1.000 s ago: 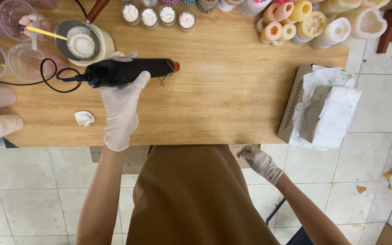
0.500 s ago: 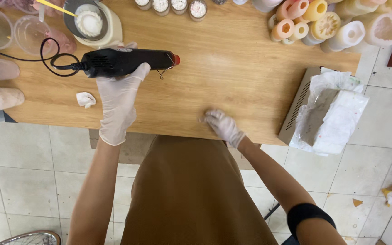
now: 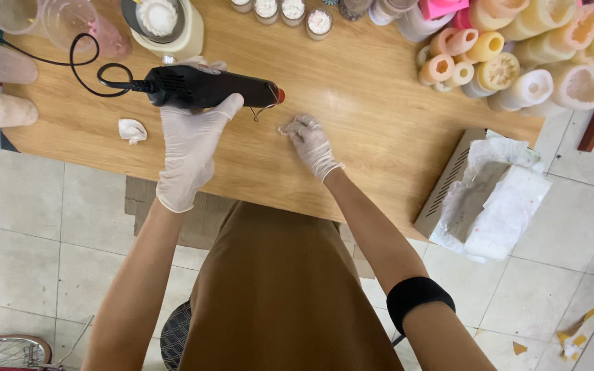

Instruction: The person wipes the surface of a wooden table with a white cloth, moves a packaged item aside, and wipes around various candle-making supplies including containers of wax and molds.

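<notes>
A pale tiled floor surrounded a light wooden bench (image 3: pixel 379 137), seen from above by the head camera. The gloved left hand (image 3: pixel 190 134) was closed around a black heat gun (image 3: pixel 207 88), which lay sideways over the bench with its red-tipped nozzle pointing right and its black cord looping off to the left. The gloved right hand (image 3: pixel 311 143) pressed a small crumpled white wipe (image 3: pixel 290 127) against the bench just beside the nozzle, fingers curled over it. Another crumpled white scrap (image 3: pixel 132 130) lay left of the left hand. Cylindrical candle moulds (image 3: pixel 510 55) in cream, yellow and pink crowded the far right corner. A cream pot (image 3: pixel 166 27) stood behind the gun.
</notes>
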